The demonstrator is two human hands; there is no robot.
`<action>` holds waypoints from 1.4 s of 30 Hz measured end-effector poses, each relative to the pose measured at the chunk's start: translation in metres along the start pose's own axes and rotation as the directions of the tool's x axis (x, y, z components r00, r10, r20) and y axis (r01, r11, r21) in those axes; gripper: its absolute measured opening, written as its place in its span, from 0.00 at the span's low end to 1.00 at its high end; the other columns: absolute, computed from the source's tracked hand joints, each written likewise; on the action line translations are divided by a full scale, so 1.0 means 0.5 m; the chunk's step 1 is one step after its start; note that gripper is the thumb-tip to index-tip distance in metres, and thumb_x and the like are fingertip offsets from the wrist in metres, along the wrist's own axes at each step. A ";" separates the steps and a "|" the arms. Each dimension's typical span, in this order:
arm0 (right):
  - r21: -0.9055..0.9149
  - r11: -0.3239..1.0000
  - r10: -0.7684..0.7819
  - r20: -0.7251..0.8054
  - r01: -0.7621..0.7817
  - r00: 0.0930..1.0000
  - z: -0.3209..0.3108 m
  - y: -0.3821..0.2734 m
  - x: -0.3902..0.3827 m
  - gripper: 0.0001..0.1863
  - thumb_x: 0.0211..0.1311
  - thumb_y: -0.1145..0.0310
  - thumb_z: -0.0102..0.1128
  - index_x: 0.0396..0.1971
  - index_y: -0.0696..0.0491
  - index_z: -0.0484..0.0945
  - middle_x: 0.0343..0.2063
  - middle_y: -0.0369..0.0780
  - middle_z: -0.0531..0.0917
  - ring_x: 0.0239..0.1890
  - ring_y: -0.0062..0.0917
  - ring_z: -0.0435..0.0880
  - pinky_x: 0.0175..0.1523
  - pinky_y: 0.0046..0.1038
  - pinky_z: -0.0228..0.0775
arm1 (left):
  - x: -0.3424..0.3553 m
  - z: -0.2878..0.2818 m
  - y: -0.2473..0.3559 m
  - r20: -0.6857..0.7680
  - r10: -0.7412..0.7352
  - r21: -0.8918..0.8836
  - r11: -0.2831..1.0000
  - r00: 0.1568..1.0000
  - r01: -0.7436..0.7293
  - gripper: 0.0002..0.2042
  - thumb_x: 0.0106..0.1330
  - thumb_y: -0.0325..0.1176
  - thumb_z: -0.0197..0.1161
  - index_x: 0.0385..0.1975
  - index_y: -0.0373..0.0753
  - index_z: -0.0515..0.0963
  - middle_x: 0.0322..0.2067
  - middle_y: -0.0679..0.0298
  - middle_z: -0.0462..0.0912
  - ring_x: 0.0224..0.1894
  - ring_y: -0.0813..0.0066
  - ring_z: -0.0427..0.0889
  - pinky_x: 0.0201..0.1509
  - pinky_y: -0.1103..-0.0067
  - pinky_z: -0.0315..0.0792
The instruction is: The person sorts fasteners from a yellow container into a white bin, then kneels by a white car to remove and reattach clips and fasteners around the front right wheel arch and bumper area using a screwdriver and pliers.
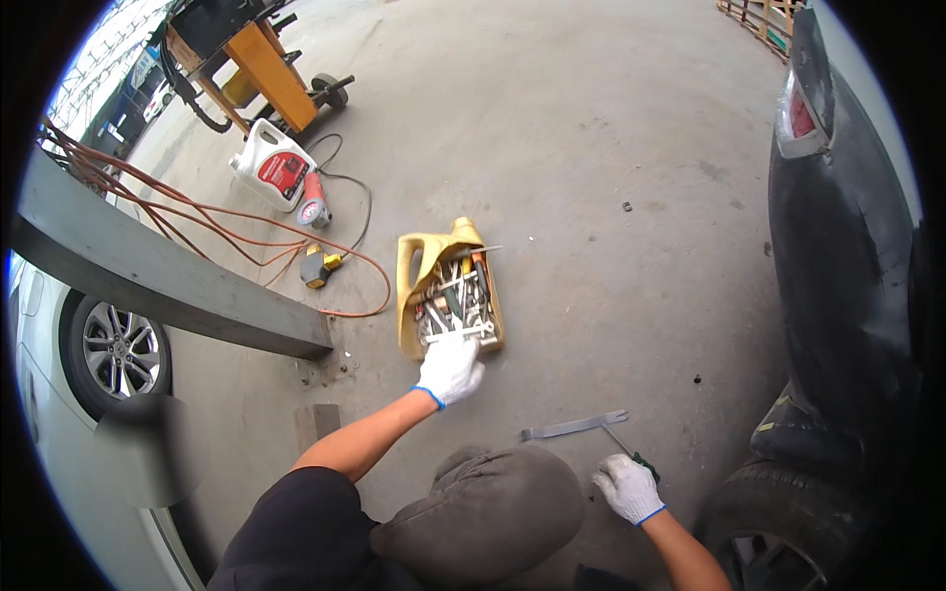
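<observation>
A yellow plastic jug (pixel 406 295) with one side cut away lies on the floor ahead of me, packed with wrenches, screwdrivers and other hand tools (pixel 458 295). At its near end is my left hand (pixel 450 370) in a white knit glove. Its fingers are curled at the tools, beside a silver wrench (pixel 461 335); their tips are hidden. My right hand (pixel 629 488), also gloved, is low over the floor and closed on a screwdriver (pixel 643 463) with a dark green handle. The screwdriver's thin shaft points toward a flat grey pry bar (pixel 572 427) lying on the concrete.
A grey post (pixel 197 281) and a white car's wheel (pixel 118 357) stand at left. Beyond are an orange hose (pixel 379 295), angle grinder (pixel 313 197), white jug (pixel 271 167) and yellow wheeled machine (pixel 266 74). At right is a dark car bumper (pixel 838 246) above a tyre (pixel 778 502).
</observation>
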State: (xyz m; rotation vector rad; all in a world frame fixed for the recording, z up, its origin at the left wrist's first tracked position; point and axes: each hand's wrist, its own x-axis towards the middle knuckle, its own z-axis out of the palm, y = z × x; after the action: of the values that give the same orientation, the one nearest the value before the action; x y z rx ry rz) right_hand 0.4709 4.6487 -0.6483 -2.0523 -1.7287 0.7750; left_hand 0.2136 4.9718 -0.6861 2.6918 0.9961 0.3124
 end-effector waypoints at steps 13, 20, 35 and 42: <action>0.287 0.939 0.157 0.138 -0.191 0.978 0.032 -0.094 -0.019 0.12 0.62 0.60 0.64 0.35 0.55 0.83 0.37 0.48 0.84 0.40 0.46 0.84 0.46 0.40 0.77 | 0.048 0.081 -0.080 0.321 -0.391 -0.006 0.910 0.863 0.415 0.14 0.67 0.38 0.51 0.37 0.31 0.75 0.30 0.38 0.81 0.38 0.45 0.83 0.43 0.57 0.75; 0.615 0.706 0.274 0.221 -0.352 0.936 0.014 -0.099 0.016 0.17 0.65 0.65 0.59 0.49 0.59 0.80 0.43 0.48 0.85 0.46 0.34 0.86 0.52 0.33 0.76 | -0.035 -0.024 0.086 0.600 -0.557 -0.738 -0.108 0.574 0.666 0.18 0.76 0.48 0.49 0.46 0.40 0.75 0.30 0.64 0.77 0.29 0.70 0.77 0.38 0.67 0.76; 0.412 0.896 0.021 0.337 -0.168 0.941 0.127 -0.118 0.102 0.13 0.66 0.60 0.58 0.42 0.53 0.79 0.42 0.49 0.81 0.45 0.47 0.81 0.51 0.40 0.74 | -0.015 -0.039 0.016 0.498 -0.628 -0.713 0.096 0.598 0.695 0.23 0.72 0.48 0.47 0.30 0.34 0.81 0.26 0.57 0.85 0.24 0.65 0.83 0.35 0.68 0.77; 0.213 0.967 0.098 0.203 -0.142 0.974 -0.022 -0.070 0.011 0.12 0.66 0.61 0.58 0.39 0.54 0.81 0.39 0.49 0.81 0.41 0.47 0.82 0.45 0.43 0.76 | -0.002 -0.034 0.054 0.253 -0.137 0.092 0.989 0.958 0.117 0.17 0.64 0.36 0.56 0.53 0.43 0.72 0.33 0.47 0.81 0.34 0.46 0.84 0.37 0.58 0.77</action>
State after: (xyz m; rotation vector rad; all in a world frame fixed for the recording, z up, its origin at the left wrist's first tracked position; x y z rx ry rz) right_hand 0.4508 4.6620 -0.6202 -1.9951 -1.5361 1.1852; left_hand 0.2244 4.9540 -0.6618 2.6301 1.1120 -0.1027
